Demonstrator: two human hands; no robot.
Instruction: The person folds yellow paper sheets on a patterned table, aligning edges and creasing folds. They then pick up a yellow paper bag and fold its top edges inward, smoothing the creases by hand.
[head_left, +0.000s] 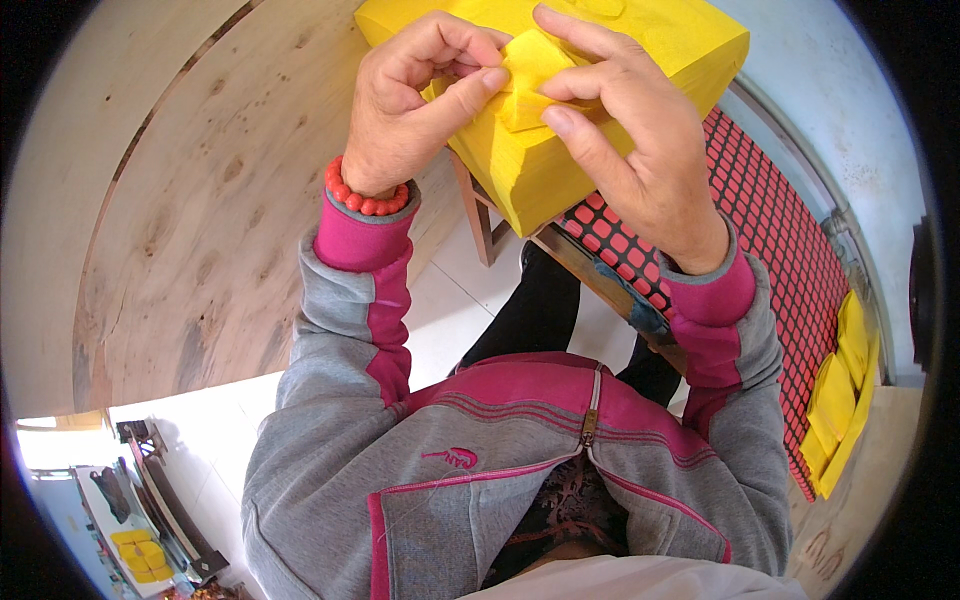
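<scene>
My left hand [415, 100] and my right hand [625, 130] meet over a thick stack of yellow paper sheets [690, 50] at the top of the view. Both hands pinch one folded yellow sheet [525, 80] between thumbs and fingers, just above the stack. A red bead bracelet [365, 195] circles my left wrist. Grey sleeves with pink cuffs cover both forearms.
The stack rests on a wooden stool [480, 215] with a red and black grid mat [775, 230] to the right. Several folded yellow pieces [840, 395] lie at the right edge. A large plywood board [180, 200] fills the left. White floor tiles [440, 310] show below.
</scene>
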